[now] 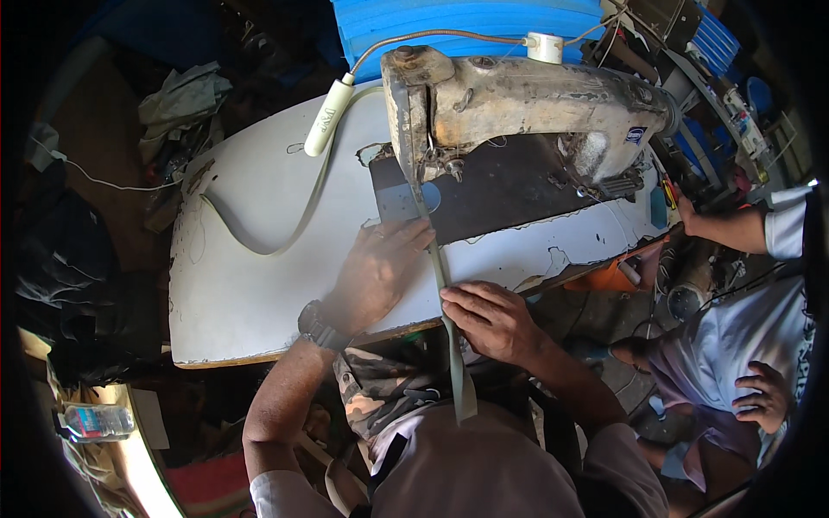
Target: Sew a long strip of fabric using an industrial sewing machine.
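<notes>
A small blue label [636,135] sits on the sewing machine [535,104] at two o'clock. A clear plastic bottle [97,421] with a pale label lies at eight o'clock.

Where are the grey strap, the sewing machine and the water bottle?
Strap [439,272], head view, stretch between the hands.
Sewing machine [527,99], head view, middle of its arm.
Bottle [97,421], head view, its clear body.
</notes>
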Available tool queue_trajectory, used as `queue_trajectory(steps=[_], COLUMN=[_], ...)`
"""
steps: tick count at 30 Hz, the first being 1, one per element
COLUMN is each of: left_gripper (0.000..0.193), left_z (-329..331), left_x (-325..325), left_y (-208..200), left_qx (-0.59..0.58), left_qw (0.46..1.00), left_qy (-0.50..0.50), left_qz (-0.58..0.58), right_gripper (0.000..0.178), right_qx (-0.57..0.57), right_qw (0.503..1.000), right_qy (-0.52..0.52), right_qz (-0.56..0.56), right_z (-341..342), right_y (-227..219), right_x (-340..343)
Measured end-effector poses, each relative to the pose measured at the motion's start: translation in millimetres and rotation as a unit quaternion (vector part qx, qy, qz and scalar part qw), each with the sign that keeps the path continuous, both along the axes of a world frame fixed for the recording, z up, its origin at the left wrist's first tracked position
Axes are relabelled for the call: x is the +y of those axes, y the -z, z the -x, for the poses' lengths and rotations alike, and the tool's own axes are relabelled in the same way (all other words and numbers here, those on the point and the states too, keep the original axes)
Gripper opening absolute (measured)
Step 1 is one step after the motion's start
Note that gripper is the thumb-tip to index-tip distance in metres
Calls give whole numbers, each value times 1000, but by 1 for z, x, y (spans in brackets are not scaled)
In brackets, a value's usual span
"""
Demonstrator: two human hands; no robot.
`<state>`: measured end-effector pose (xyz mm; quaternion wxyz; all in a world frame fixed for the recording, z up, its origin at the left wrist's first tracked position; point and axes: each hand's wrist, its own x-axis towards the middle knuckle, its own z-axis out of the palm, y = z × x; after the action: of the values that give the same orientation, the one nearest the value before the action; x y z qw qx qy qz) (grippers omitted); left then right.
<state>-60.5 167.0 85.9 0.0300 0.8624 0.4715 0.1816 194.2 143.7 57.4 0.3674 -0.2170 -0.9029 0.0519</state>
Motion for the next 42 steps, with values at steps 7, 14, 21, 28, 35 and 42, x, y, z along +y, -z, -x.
queue_trajectory(steps=[7,14,21,28,35,42], left_gripper=[57,58,56,52,49,50], left_z=[4,1,0,-1,-4,-5], left_x=[1,0,3,4,8,18], left_y=[3,-2,0,1,1,6], left_qx=[-13,46,38,41,61,70], left_qw=[1000,999,999,999,998,997], left_qy=[9,19,23,9,-11,-19], left_qz=[-9,-13,-15,-11,-19,-34], right_gripper=[29,26,29,29,31,35], right_qx=[-2,-68,-100,-110,-110,-108], right_qw=[1000,996,994,994,993,994], right_qy=[-12,29,19,19,28,31], right_qz=[13,-40,-32,-12,13,12], right_z=[1,3,-1,-1,0,2], right_y=[-5,-3,-8,-8,-13,-12], right_x=[1,-12,-11,-8,-3,11])
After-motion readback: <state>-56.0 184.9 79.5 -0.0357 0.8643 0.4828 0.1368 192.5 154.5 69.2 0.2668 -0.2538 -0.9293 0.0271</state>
